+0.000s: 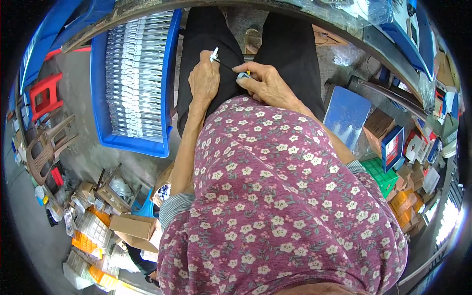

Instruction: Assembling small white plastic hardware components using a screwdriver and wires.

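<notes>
Your left hand (204,81) closes around a small white piece (215,55), and your right hand (269,86) pinches a pale grey piece (243,76) between thumb and forefinger, both at work over your lap, to the right of the blue tray.

Largest in view, your flowered top (275,196) spreads below and to the right of the blue tray (132,146), which serves here as the landmark. Your dark trousers (290,49) lie just beside it on the right. Well to the tray's right, past your knees, stands a blue board (346,115). A brown chair (46,147) and, smaller, a red stool (45,96) stand to its left; an open cardboard box (132,228) sits below it, toward your body.

Inside the tray, slim white-and-grey pieces (130,78) lie in close rows, filling most of what shows. Judging by that, much of the work is done. The pieces in your fingers lie outside those rows, so this one appears unfinished; how many more remain cannot be told.

Smallest of all, a thin dark cord (225,65) runs from the white piece toward your right fingers. Against the black cloth, whether it joins the grey piece is unclear. A speck of yellow shows beside your right fingertips.
</notes>
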Demonstrator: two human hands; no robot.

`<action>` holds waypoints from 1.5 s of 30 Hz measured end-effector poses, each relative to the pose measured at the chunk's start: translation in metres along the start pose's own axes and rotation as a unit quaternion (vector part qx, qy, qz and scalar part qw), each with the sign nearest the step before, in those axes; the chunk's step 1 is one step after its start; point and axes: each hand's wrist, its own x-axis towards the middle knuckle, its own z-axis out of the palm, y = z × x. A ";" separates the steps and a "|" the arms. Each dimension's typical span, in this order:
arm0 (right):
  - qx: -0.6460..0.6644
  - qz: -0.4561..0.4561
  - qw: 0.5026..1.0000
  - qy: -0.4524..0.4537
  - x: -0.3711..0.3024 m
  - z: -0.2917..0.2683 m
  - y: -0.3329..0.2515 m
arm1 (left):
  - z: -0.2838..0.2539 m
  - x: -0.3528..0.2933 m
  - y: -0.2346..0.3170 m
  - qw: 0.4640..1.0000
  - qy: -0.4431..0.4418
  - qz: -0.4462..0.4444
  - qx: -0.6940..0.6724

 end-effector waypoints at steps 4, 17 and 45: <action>-0.025 -0.008 1.000 -0.002 0.002 -0.003 0.002 | 0.000 -0.001 -0.002 1.000 -0.002 -0.002 -0.020; -0.342 -0.193 0.919 0.017 0.002 -0.003 0.001 | -0.001 -0.004 0.007 0.998 0.005 0.032 0.054; 0.059 0.157 0.986 0.020 0.014 -0.001 -0.028 | 0.017 0.002 -0.001 0.978 0.043 0.112 0.169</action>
